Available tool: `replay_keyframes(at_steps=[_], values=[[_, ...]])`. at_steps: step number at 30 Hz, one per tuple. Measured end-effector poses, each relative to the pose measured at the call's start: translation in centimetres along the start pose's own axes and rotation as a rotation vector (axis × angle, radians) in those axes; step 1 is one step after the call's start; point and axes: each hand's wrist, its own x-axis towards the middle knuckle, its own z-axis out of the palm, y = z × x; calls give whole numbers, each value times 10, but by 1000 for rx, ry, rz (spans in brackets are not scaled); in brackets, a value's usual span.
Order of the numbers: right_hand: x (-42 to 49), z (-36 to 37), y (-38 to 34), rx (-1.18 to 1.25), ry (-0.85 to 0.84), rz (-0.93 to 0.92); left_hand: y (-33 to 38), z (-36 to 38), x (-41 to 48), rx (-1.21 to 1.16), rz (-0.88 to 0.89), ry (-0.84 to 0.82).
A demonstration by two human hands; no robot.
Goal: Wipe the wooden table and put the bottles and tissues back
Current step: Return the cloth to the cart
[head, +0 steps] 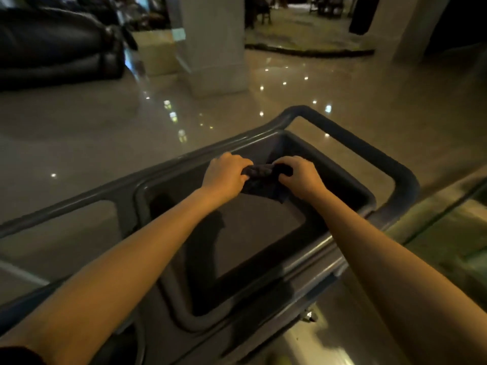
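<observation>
Both my arms reach forward over a grey plastic cart [350, 143] with a deep tub on top. My left hand [224, 173] and my right hand [300, 175] each grip one end of a dark cloth [261, 171], bunched and stretched between them above the tub. Part of the cloth hangs down below my hands. No wooden table, bottles or tissues are in view.
The cart stands on a glossy beige floor [79, 143] with light reflections. A white pillar [213, 43] and a cardboard box [158, 51] stand ahead, a dark sofa [52, 46] at far left. A glass panel [448, 227] runs along the right.
</observation>
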Motion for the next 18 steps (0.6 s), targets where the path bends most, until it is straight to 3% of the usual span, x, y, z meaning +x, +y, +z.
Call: replay_keyframes(at_steps=[5, 13, 18], values=[[32, 37, -18, 115, -125, -96, -36, 6, -17, 7, -184, -2], [66, 65, -2, 413, -392, -77, -53, 47, -15, -19, -489, -77], [80, 78, 10, 412, -520, -51, -54, 79, -12, -30, -611, -146]])
